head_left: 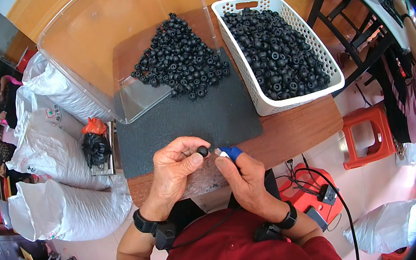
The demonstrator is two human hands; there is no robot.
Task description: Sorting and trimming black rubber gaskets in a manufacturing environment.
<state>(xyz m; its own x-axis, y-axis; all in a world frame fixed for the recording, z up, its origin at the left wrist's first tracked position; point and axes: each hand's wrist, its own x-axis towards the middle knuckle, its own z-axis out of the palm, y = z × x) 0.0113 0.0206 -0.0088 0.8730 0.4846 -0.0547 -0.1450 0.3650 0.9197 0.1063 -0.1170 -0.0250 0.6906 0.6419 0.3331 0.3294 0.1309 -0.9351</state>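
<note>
My left hand [171, 171] pinches a small round black rubber-like piece [202, 151] between thumb and fingers, just above the near edge of a dark grey mat [176, 126]. Close on its right is my right hand [248, 177], thumb and forefinger pressed together. A blue and white wrap [235, 152] covers part of that forefinger. Whatever small thing the right fingertips hold is too small to make out. Beyond both hands, a heap of similar black pieces [177, 55], several with round holes, spills from a tipped clear plastic bin [134, 105] onto the mat.
A white perforated basket [263, 107] full of black pieces stands on the wooden table [301, 117] at right. White sacks [68, 209] crowd the left. Red stools [368, 138] and cables are on the right. Another person's arm [413, 29] shows at far right; others sit far left.
</note>
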